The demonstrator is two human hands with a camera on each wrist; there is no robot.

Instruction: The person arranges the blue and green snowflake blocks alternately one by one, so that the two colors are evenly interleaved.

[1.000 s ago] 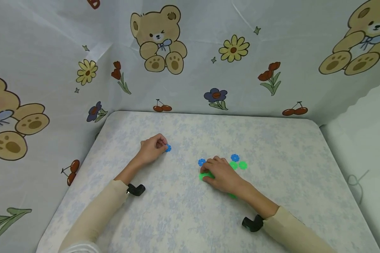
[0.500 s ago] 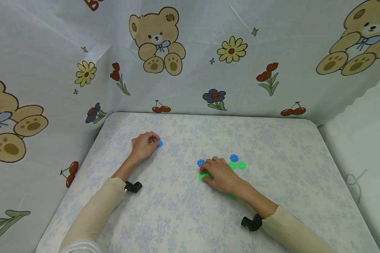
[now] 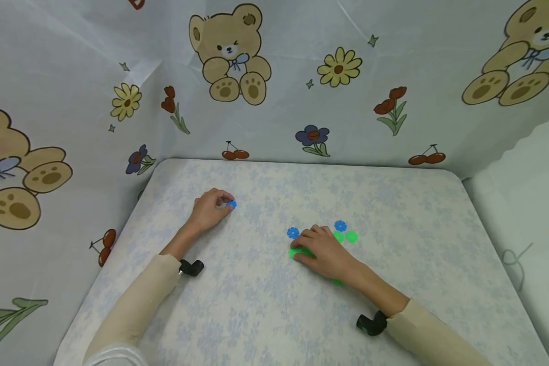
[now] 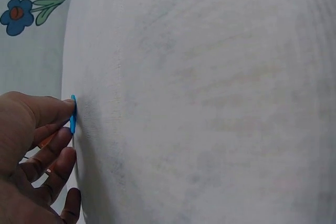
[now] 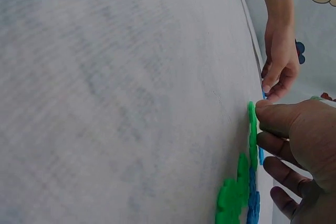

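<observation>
My left hand (image 3: 208,209) is at the table's left side, thumb and forefinger pinching a small blue notched snowflake disc (image 3: 231,204). In the left wrist view that blue disc (image 4: 73,115) appears edge-on, low against the tabletop. My right hand (image 3: 327,252) bends over green snowflake discs near the middle. Its thumb and forefinger hold the edges of a green disc (image 5: 252,136), seen edge-on in the right wrist view. The palm partly covers more green discs, so how many lie beneath cannot be told.
Around the right hand lie a blue disc (image 3: 293,232), another blue disc (image 3: 340,225) and a green disc (image 3: 352,236). A green disc (image 3: 337,281) peeks out under the right wrist. The pale patterned table (image 3: 256,310) meets a bear-print curtain (image 3: 274,117) behind.
My left hand has moved a little left and away from me with the blue disc. The right hand has stayed nearly in place over the green discs.
</observation>
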